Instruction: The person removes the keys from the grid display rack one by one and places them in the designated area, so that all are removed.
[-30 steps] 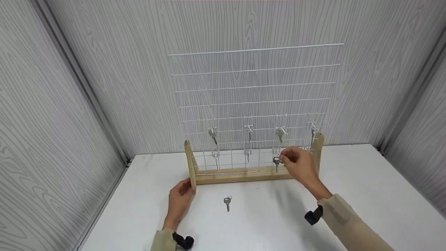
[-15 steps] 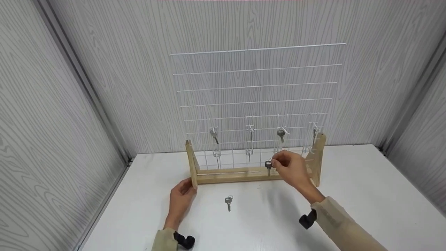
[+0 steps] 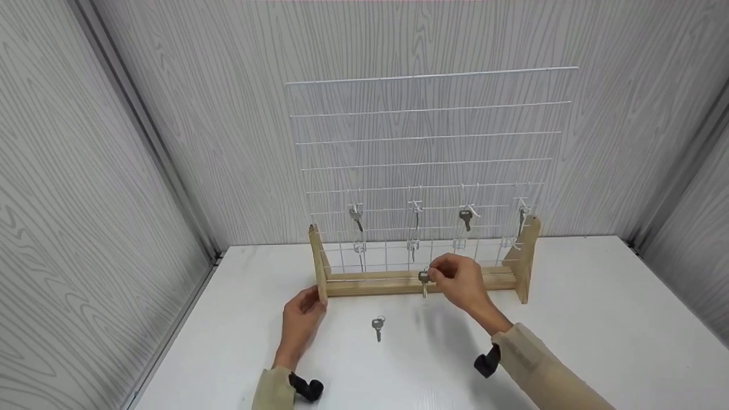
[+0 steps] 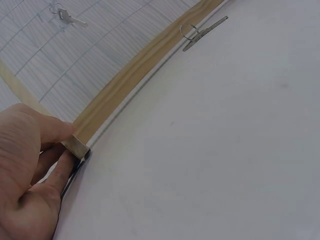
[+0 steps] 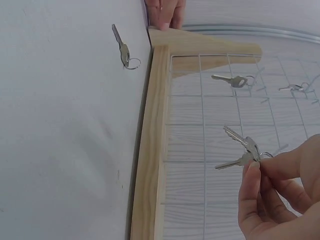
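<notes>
My right hand (image 3: 460, 282) pinches a silver key (image 3: 424, 277) by its ring, thumb against fingers, in front of the rack's lower bar. In the right wrist view the held key (image 5: 246, 141) points away from the fingertips, with a hanging key (image 5: 232, 163) just behind it. Down at the left, my left hand (image 3: 300, 324) grips the foot of the rack's wooden stand (image 3: 370, 289); the left wrist view has its fingers on both sides of the wooden end (image 4: 76, 147). Another key (image 3: 377, 324) with a ring lies flat on the white table between the hands.
A white wire grid (image 3: 433, 75) rises from the stand, carrying two rows of hooks. Keys hang on upper hooks, such as a key (image 3: 466, 217) and a key (image 3: 356, 218); some lower hooks at left hold keys too. Grey wood-patterned panels (image 3: 171, 114) enclose the table.
My right hand has moved left and slightly down with the key, away from the lower right hooks. The left hand keeps its grip on the stand; the view has shifted slightly.
</notes>
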The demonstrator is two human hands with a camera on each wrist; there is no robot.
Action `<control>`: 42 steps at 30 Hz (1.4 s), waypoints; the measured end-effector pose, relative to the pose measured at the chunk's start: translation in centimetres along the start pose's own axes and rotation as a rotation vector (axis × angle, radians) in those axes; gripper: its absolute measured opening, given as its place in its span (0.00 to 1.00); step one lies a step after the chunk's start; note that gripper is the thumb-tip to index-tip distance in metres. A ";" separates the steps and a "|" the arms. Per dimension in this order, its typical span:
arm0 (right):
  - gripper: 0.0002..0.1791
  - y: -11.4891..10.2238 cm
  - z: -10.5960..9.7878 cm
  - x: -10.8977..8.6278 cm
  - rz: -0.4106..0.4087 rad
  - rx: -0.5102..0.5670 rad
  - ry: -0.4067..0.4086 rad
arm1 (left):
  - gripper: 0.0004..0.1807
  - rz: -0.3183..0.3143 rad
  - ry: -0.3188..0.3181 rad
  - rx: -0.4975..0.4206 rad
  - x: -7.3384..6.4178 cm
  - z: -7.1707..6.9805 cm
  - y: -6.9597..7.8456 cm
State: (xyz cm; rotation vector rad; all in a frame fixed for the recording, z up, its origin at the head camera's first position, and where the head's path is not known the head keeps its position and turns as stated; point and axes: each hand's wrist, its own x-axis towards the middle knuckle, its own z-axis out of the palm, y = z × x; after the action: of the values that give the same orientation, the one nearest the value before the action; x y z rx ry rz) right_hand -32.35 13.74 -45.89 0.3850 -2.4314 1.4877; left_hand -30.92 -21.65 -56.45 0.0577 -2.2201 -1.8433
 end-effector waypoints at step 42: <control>0.03 3.0 8.3 -2.9 0.095 0.070 -0.212 | 0.24 -0.002 0.000 0.007 -0.3 0.1 0.3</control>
State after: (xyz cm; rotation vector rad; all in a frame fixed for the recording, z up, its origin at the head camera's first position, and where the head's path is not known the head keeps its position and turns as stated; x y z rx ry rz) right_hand -31.48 7.91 -53.03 0.4699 -2.5984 1.6513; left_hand -30.65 -21.45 -56.22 0.0608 -2.2278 -1.8366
